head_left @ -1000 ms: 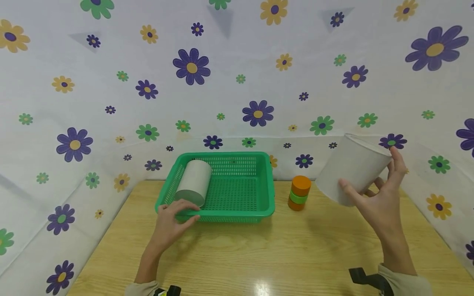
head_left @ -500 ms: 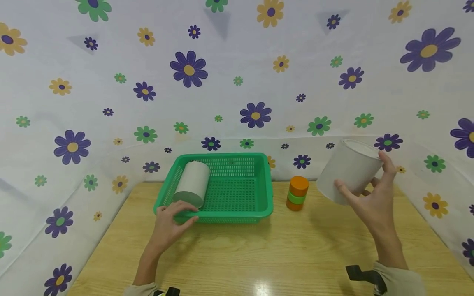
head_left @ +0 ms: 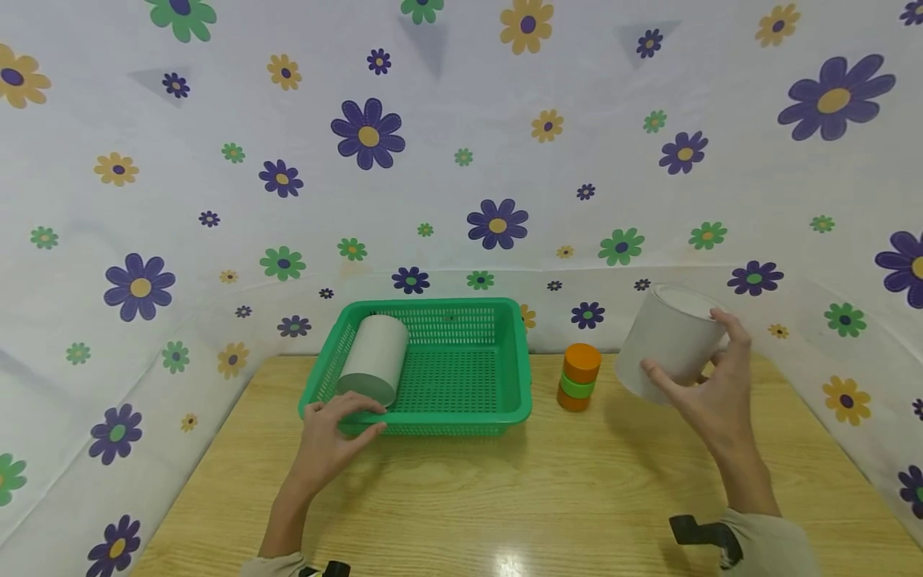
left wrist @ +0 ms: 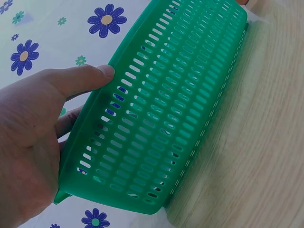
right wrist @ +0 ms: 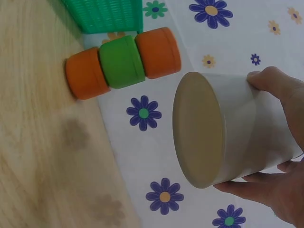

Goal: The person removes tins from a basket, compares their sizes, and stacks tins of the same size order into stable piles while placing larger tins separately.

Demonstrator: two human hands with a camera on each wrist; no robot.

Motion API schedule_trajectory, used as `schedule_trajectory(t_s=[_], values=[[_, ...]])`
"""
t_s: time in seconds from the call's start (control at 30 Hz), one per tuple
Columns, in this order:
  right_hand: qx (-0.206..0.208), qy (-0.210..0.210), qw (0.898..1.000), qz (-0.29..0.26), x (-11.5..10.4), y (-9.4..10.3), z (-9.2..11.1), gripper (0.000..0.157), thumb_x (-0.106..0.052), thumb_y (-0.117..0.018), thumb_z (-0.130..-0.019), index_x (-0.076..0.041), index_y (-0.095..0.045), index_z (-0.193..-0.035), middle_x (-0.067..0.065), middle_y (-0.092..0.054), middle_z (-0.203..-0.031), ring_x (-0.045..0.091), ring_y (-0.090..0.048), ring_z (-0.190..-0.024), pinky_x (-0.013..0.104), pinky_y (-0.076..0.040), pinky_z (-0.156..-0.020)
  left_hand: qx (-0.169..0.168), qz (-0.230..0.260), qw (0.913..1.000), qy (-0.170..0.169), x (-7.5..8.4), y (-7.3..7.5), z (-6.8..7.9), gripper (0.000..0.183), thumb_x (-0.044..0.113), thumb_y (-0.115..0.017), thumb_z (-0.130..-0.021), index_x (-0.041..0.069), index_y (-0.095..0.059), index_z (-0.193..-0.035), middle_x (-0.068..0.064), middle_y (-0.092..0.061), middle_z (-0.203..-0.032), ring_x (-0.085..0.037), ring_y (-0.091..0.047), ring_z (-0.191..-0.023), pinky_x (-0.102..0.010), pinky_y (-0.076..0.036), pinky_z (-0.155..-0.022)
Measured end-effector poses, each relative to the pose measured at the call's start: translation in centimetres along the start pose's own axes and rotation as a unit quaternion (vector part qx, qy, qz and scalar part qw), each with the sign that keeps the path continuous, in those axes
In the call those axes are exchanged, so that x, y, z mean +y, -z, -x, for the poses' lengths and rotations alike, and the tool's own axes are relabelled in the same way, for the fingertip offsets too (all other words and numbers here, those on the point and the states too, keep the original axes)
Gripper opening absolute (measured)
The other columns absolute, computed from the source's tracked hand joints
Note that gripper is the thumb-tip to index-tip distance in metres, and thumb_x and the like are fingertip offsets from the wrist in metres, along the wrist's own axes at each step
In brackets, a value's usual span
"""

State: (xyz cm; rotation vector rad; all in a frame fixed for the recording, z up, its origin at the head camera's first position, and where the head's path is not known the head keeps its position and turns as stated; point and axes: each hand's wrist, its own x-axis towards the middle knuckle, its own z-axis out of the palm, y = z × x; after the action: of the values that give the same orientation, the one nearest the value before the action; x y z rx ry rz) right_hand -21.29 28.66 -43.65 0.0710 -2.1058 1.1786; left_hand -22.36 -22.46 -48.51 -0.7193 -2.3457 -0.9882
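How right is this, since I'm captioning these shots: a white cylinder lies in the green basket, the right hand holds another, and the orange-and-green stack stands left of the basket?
One slip: the orange-and-green stack stands to the right of the green basket, as the head view shows. The rest holds.

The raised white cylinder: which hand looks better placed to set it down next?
Probably the right hand: it grips the raised white cylinder, tilted beside the orange-and-green stack. The left hand is away at the green basket, pinching its rim.
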Motion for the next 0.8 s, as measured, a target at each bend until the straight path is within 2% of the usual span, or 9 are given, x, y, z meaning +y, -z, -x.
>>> schedule_trajectory(t_s=[0.1, 0.13, 0.43, 0.8], values=[[-0.008, -0.001, 1.000, 0.003, 0.7, -0.5, 0.1, 0.109, -0.001, -0.087, -0.074, -0.020, -0.022, -0.160, 0.020, -0.030, -0.155, 0.048, -0.045, -0.123, 0.075, -0.047, -0.078, 0.001, -0.002, 1.0000, -0.001, 0.0, 0.0, 0.0, 0.024, 0.011, -0.087, -0.082, 0.023, -0.076, -0.100, 0.013, -0.071, -0.100, -0.015, -0.064, -0.096, -0.047, -0.019, -0.081], [-0.011, -0.002, 1.000, 0.001, 0.9, -0.6, 0.2, 0.109, 0.000, -0.086, -0.075, -0.020, -0.021, -0.160, 0.021, -0.029, -0.155, 0.049, -0.044, -0.125, 0.078, -0.044, -0.079, 0.001, -0.002, 1.0000, -0.001, 0.0, 0.0, 0.0, 0.024, 0.011, -0.087, -0.082, 0.023, -0.076, -0.100, 0.013, -0.071, -0.101, -0.015, -0.064, -0.096, -0.047, -0.019, -0.082], [-0.032, -0.002, 0.999, 0.024, 2.9, -1.5, 0.7, 0.111, -0.003, -0.089, -0.073, -0.019, -0.022, -0.159, 0.019, -0.027, -0.159, 0.046, -0.042, -0.128, 0.078, -0.041, -0.089, -0.001, 0.004, 1.0000, 0.001, 0.0, 0.1, 0.1, 0.023, 0.012, -0.086, -0.083, 0.023, -0.076, -0.101, 0.013, -0.071, -0.101, -0.016, -0.064, -0.097, -0.047, -0.019, -0.082], [-0.062, 0.007, 0.997, 0.042, 4.4, -2.2, 1.1, 0.109, -0.006, -0.091, -0.072, -0.018, -0.024, -0.158, 0.023, -0.023, -0.160, 0.052, -0.037, -0.131, 0.081, -0.037, -0.087, 0.001, 0.005, 1.0000, -0.002, -0.1, 0.0, 0.0, 0.025, 0.012, -0.087, -0.082, 0.024, -0.076, -0.101, 0.013, -0.071, -0.101, -0.015, -0.064, -0.097, -0.047, -0.018, -0.082]])
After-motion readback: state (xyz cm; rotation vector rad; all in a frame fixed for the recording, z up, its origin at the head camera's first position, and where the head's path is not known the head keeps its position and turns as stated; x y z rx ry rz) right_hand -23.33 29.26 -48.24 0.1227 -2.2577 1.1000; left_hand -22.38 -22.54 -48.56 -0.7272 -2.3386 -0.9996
